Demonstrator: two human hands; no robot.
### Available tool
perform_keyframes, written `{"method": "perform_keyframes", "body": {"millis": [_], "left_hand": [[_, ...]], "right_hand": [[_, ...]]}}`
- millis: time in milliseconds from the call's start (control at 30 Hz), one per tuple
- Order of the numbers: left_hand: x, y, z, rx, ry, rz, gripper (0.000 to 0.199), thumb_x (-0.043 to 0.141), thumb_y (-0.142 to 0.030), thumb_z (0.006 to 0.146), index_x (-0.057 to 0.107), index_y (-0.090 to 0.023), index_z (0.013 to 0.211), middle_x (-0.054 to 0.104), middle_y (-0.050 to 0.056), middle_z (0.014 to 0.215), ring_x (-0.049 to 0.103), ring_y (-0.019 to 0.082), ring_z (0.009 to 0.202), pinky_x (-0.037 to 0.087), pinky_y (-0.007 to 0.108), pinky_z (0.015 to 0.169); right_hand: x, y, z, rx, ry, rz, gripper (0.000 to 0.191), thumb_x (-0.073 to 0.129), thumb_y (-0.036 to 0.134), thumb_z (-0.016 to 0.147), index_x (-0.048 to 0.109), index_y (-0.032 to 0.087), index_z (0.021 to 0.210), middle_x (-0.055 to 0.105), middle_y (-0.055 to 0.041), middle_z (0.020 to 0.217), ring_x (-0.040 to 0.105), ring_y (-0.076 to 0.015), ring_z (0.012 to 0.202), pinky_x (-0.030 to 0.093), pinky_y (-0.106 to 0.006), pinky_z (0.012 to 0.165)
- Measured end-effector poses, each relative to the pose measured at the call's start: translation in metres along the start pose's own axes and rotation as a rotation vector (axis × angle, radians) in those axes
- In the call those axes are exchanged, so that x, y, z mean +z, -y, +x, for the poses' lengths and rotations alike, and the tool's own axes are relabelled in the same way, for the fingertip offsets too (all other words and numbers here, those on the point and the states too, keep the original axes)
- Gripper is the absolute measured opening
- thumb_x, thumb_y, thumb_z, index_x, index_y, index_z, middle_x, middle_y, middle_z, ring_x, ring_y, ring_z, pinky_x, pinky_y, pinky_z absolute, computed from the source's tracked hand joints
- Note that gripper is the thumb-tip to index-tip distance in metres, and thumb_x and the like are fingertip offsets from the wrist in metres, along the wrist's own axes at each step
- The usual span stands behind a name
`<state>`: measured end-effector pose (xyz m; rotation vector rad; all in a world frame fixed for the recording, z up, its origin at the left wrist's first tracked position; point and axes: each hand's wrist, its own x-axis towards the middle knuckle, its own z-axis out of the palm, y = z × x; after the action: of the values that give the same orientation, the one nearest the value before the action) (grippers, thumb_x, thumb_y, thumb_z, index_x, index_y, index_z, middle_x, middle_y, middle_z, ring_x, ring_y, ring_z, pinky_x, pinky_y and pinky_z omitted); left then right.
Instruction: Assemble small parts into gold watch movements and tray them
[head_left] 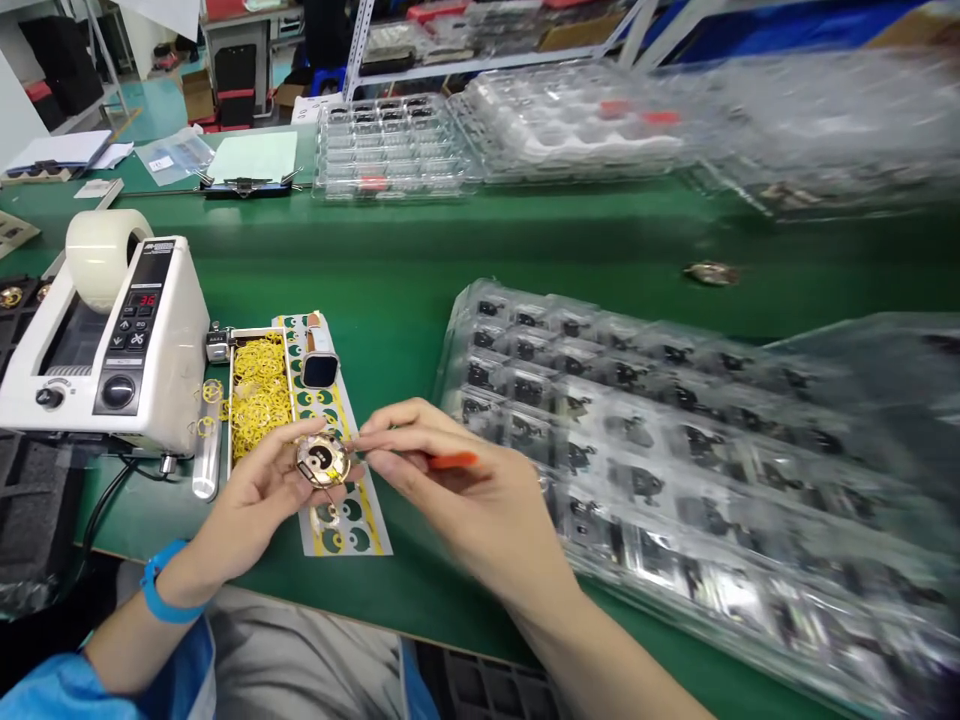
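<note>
My left hand [251, 500] is closed around the edge of a round gold-coloured metal part [324, 460] with a black centre, held face up over the bench. My right hand [480, 485] pinches a thin tool with an orange handle [453, 460]. The fingertips of that hand are at the right rim of the round part; the tool's tip is too small to make out. Under my hands lies a white sheet of yellow and dark green ring-shaped stickers [349, 540]. A small device with a dark square screen [320, 370] rests on its upper part.
Left of my hands stands a white tape dispenser [169, 350], beside a box of yellow rings [260, 385]. Clear plastic trays of dark parts [675, 420] cover the right side. More trays [390, 150] and a clipboard [251, 160] line the back. A small metal part [711, 273] lies alone.
</note>
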<state>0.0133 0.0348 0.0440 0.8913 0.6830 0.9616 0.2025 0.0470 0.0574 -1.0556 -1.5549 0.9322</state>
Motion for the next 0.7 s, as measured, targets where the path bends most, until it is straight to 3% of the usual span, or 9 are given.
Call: {"method": "perform_keyframes", "body": {"millis": [167,400,700], "left_hand": [[0.005,0.001,0.002,0.068,0.001,0.057,0.034,0.061,-0.018,0.093,0.063,-0.034,0.123,0.071,0.001,0.119,0.068,0.014,0.107,0.055,0.023,0.092],[0.008,0.0,0.002,0.061,-0.011,0.094,0.031,0.064,-0.019,0.091,0.066,-0.031,0.119,0.072,0.0,0.117,0.069,0.014,0.105,0.055,0.02,0.09],[0.006,0.002,0.002,0.062,-0.017,0.135,0.031,0.064,-0.018,0.091,0.064,-0.028,0.12,0.07,0.002,0.121,0.068,0.015,0.105,0.055,0.022,0.091]], "right_hand": [[0.004,-0.007,0.004,0.216,0.021,0.117,0.014,0.075,0.031,0.075,0.072,0.021,0.066,0.064,-0.0048,0.083,0.054,-0.0145,0.068,0.04,-0.025,0.052],[0.008,-0.003,0.004,0.238,0.072,0.087,0.014,0.071,0.027,0.074,0.068,0.019,0.063,0.059,-0.002,0.078,0.04,-0.009,0.054,0.033,-0.024,0.049],[0.013,0.001,0.005,0.24,0.01,0.096,0.017,0.069,0.025,0.074,0.066,0.02,0.059,0.059,-0.0018,0.073,0.043,-0.0107,0.057,0.036,-0.025,0.051]]}}
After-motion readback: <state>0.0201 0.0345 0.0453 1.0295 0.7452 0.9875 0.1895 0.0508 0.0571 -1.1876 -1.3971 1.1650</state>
